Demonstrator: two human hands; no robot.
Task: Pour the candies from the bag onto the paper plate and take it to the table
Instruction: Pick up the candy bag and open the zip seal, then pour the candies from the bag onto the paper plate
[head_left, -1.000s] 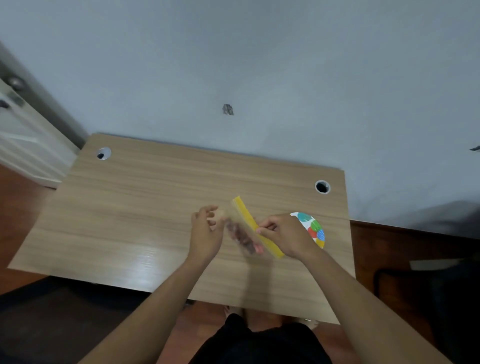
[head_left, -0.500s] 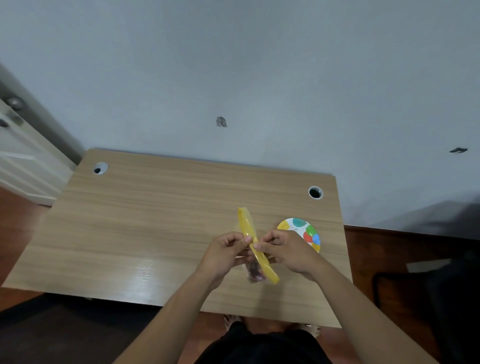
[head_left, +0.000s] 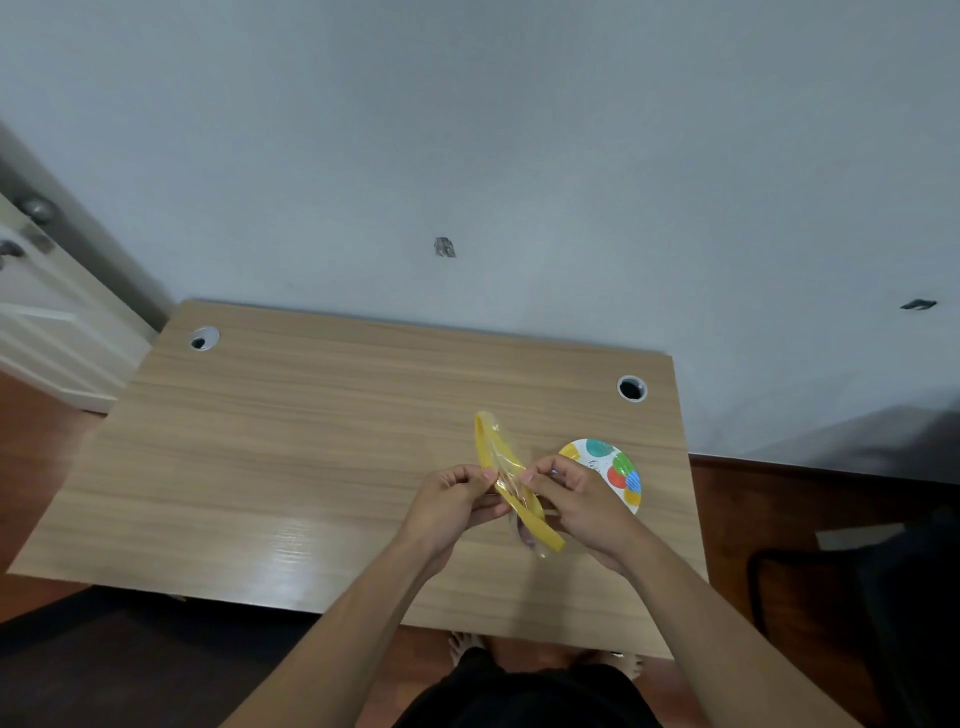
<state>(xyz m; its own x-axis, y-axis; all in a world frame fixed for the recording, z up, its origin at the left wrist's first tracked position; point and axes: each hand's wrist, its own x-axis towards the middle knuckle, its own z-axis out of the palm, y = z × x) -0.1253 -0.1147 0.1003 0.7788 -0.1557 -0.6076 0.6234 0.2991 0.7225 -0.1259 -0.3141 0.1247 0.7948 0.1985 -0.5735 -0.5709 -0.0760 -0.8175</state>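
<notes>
We have one candy bag (head_left: 498, 467), a clear pouch with a yellow strip along its top, held in the air above the near right part of the desk. Our left hand (head_left: 451, 500) pinches one side of that strip between thumb and fingers, and our right hand (head_left: 574, 500) pinches the other side, so both hands are closed on the bag, facing each other across it. We judge the step in hand to be the opening of the bag: its two sides are being pulled apart at the mouth. Nothing is poured yet.

The candies are only a dark blur low in the pouch, near the strip's lower end; we cannot count them.

At about two o'clock from the bag lies the one paper plate (head_left: 613, 467), white with coloured spots, flat on the desk and partly hidden behind the right hand. We see no candy on it.

The next move, as we judge it, calls for the mouth fully parted, then the bag carried over the plate and tipped mouth down.

Around them we count one wooden desk (head_left: 311, 457), with two round cable holes: one (head_left: 631, 388) at one o'clock from the bag, one (head_left: 203, 339) at ten o'clock.
</notes>
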